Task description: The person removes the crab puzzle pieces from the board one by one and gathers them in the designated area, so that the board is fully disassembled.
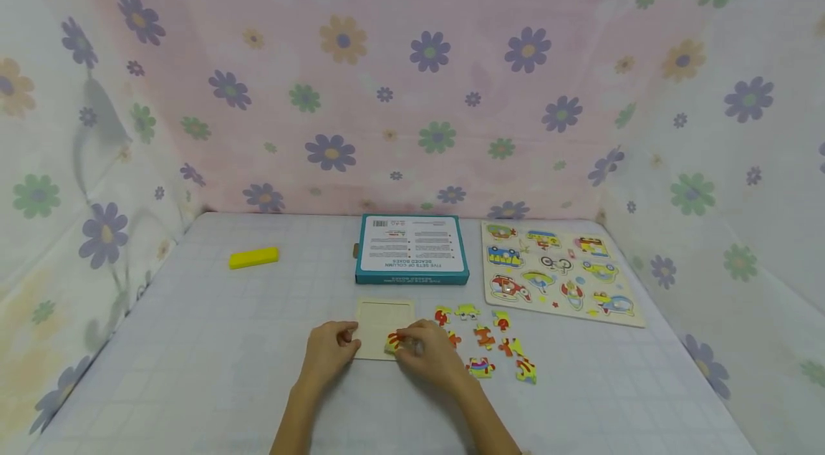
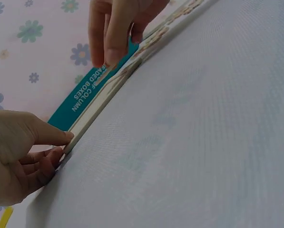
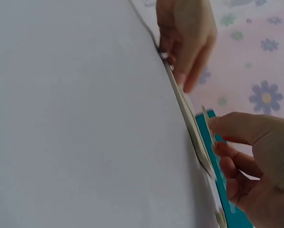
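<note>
A small square wooden puzzle tray (image 1: 371, 332) lies on the table in front of me, its recess bare. My left hand (image 1: 327, 355) grips the tray's left edge between thumb and fingers, as the tray's side (image 2: 95, 111) shows in the left wrist view. Over the tray's lower right part, my right hand (image 1: 433, 356) pinches a yellow and red jigsaw piece (image 1: 392, 343). Seen edge-on in the right wrist view, the thin piece (image 3: 209, 124) is tilted above the tray. Several loose jigsaw pieces (image 1: 483, 337) are spread to the right, some partly behind the right hand.
Behind the tray lies a teal and white box (image 1: 412, 247). A wooden board with vehicle-shaped pieces (image 1: 554, 301) rests at the back right. On the left side is a yellow block (image 1: 254, 258). Flowered cloth (image 1: 399, 97) walls off the table's back and sides.
</note>
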{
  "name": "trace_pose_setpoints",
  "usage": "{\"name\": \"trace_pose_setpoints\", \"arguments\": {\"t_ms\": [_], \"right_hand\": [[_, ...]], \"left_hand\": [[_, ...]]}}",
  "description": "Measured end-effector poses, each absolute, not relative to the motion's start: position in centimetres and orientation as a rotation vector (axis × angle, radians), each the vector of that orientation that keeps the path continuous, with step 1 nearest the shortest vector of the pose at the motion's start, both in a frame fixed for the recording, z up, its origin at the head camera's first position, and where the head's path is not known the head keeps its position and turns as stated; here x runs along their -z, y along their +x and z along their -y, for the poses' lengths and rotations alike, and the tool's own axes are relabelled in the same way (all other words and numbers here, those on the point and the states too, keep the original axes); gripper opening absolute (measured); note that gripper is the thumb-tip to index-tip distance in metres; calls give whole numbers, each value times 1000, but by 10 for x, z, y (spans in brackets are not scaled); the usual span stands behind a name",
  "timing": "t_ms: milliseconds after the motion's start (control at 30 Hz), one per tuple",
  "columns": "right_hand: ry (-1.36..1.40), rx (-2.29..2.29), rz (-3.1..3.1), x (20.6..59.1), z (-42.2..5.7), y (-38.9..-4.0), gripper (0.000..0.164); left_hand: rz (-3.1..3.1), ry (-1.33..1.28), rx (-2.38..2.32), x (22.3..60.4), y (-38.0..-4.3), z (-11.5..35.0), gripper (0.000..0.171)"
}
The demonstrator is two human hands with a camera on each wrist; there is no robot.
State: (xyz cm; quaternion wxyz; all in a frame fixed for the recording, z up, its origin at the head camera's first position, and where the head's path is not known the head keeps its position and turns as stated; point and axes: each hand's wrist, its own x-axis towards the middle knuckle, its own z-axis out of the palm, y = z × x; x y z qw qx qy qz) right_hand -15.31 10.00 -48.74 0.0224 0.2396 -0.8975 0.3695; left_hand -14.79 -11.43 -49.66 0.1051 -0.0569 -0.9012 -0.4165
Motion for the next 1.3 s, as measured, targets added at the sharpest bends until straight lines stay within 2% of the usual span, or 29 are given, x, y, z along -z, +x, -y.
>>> {"name": "trace_pose_setpoints", "arguments": {"t_ms": [200, 400, 733, 1300], "right_hand": [[693, -1154, 2733, 487, -144, -143, 36], [609, -1104, 2772, 487, -169, -136, 37], [684, -1029, 2726, 493, -174, -131, 35], [598, -1120, 2748, 494, -176, -126, 28]], "left_hand": [[2665, -176, 1244, 499, -147, 115, 26], [2645, -184, 1285, 500, -148, 116, 26], [2620, -134, 1377, 500, -148, 117, 25], [2594, -138, 1415, 502, -147, 117, 24]]}}
